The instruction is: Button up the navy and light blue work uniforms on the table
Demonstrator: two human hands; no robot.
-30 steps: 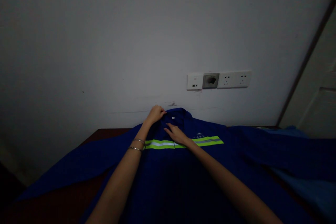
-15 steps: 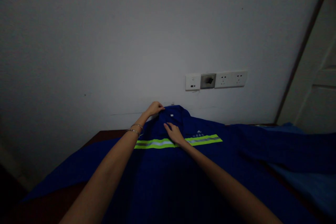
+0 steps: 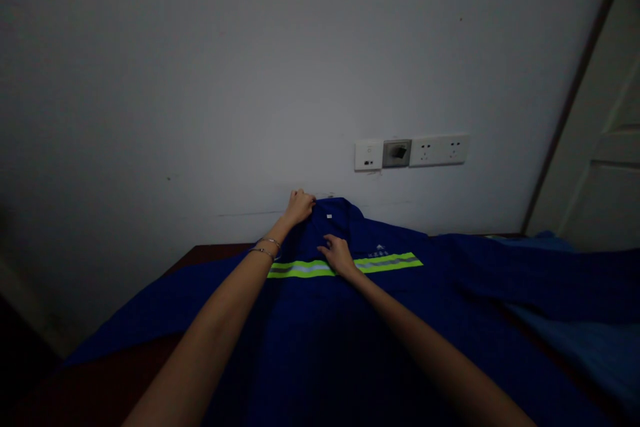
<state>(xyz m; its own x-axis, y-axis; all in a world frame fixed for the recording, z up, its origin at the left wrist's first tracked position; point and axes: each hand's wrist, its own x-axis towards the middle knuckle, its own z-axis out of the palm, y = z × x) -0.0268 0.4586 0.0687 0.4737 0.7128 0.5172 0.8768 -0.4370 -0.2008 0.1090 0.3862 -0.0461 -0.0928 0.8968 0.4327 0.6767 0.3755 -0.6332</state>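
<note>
A dark blue work jacket (image 3: 300, 320) lies spread front side up, with a yellow-green and silver reflective band (image 3: 390, 263) across its chest. At the collar's left side, my left hand (image 3: 300, 205) is closed with the collar edge pinched in its fingers; two bracelets circle that wrist. My right hand (image 3: 338, 256) rests on the jacket's upper front, just below the neck opening. Its fingers are curled and seem to grip the front edge, though the fingertips are partly hidden. Inside the collar (image 3: 353, 212) a small white label (image 3: 329, 216) shows.
Under the jacket is a dark reddish-brown tabletop (image 3: 210, 253) against a pale wall (image 3: 250, 80). Switches and sockets (image 3: 435, 151) are set in the wall. Lighter blue cloth (image 3: 565, 347) lies at the right, near a white door (image 3: 610, 193).
My left hand has shifted slightly right and up along the collar, with its fingers more bent. The right hand has moved a little right, and its fingers have curled in.
</note>
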